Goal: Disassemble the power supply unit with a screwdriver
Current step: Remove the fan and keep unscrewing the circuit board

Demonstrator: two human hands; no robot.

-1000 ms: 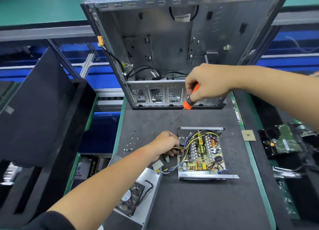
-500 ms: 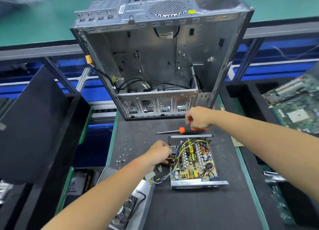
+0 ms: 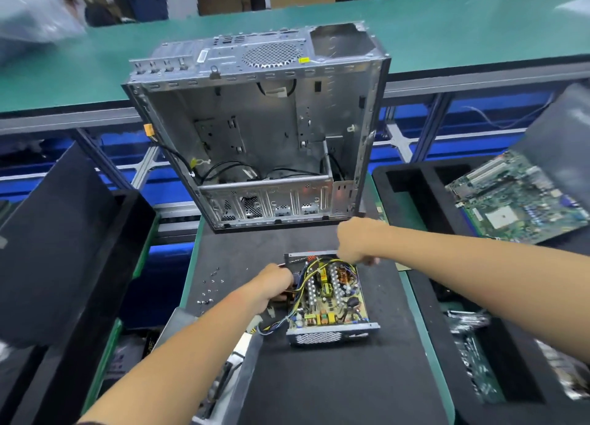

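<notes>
Since half a second ago the right hand (image 3: 357, 242) has left the screwdriver, which no longer shows, and moved to the far right corner of the power supply unit (image 3: 329, 297); the view has also tipped upward. At far left a black foam tray (image 3: 64, 242) leans upright. Loose screws (image 3: 210, 284) lie scattered on the black mat (image 3: 335, 386). The left hand (image 3: 274, 281) grasps the unit's left side among its wires, fingers curled. The opened unit sits mid-mat, circuit board exposed, just in front of the empty computer case (image 3: 255, 131). The right hand looks clenched over the corner; what it grips I cannot tell. A green motherboard (image 3: 517, 198) rests at far right.
</notes>
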